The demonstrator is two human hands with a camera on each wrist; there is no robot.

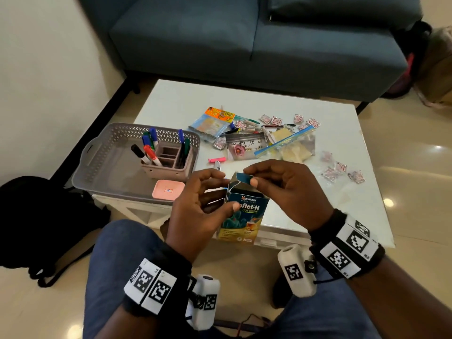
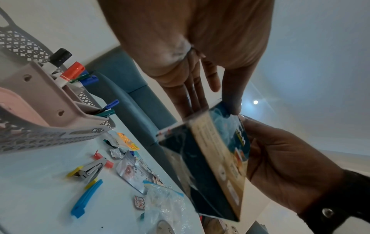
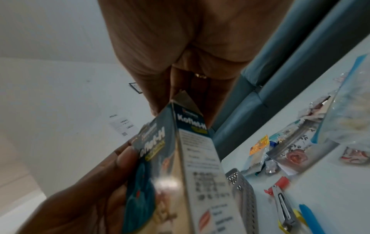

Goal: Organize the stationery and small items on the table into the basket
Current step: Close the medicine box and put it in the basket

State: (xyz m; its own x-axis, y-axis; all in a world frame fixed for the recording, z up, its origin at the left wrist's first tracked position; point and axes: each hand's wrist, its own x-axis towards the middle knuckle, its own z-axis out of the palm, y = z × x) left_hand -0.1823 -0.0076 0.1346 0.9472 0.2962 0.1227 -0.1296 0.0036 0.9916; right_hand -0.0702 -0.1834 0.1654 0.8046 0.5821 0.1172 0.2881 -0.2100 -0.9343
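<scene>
A teal and yellow Koflet-H carton [image 1: 244, 216] stands upright over the near edge of the white table [image 1: 342, 206]. My left hand [image 1: 225, 192] grips its upper left side, thumb on the front face. My right hand [image 1: 250, 177] pinches the open blue top flap between thumb and forefinger. The left wrist view shows the left fingers [image 2: 192, 95] against the carton [image 2: 216, 158]. In the right wrist view the carton [image 3: 200, 158] fills the middle. The grey perforated basket [image 1: 97, 152] sits at the table's left, holding a pen holder [image 1: 168, 165] with markers [image 1: 150, 152] and a pink case [image 1: 168, 190].
Loose items lie mid-table: a bag-clip packet [image 1: 212, 123], zip bags [image 1: 288, 145], several small sachets [image 1: 340, 170], a pink clip [image 1: 216, 159], a small stapler [image 2: 92, 167] and a blue clip [image 2: 86, 199]. A blue sofa [image 1: 244, 45] stands behind; a black bag [image 1: 36, 216] lies on the floor.
</scene>
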